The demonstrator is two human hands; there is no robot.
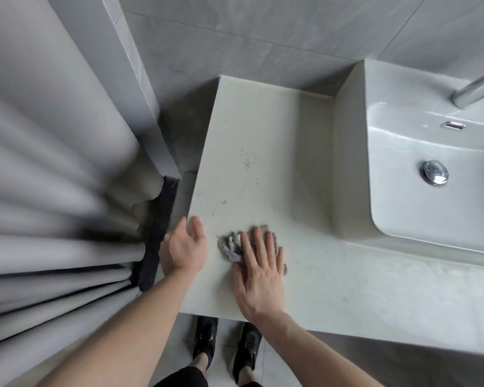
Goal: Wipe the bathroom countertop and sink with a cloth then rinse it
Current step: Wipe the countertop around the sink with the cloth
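Note:
A pale stone countertop [263,152] fills the middle of the head view, with faint grey marks on it. A crumpled grey cloth [231,246] lies near its front left corner. My right hand [259,272] presses flat on the cloth with straight fingers and covers most of it. My left hand [183,247] rests at the counter's left edge beside the cloth, fingers relaxed, holding nothing. The white rectangular sink [419,208] sits to the right, with a chrome drain plug [434,172] and an overflow slot.
A chrome faucet spout [475,90] reaches over the sink from the upper right. A grey shower curtain [53,205] hangs close on the left. Grey tiled wall [263,32] stands behind the counter. My black shoes [227,344] are on the floor below the front edge.

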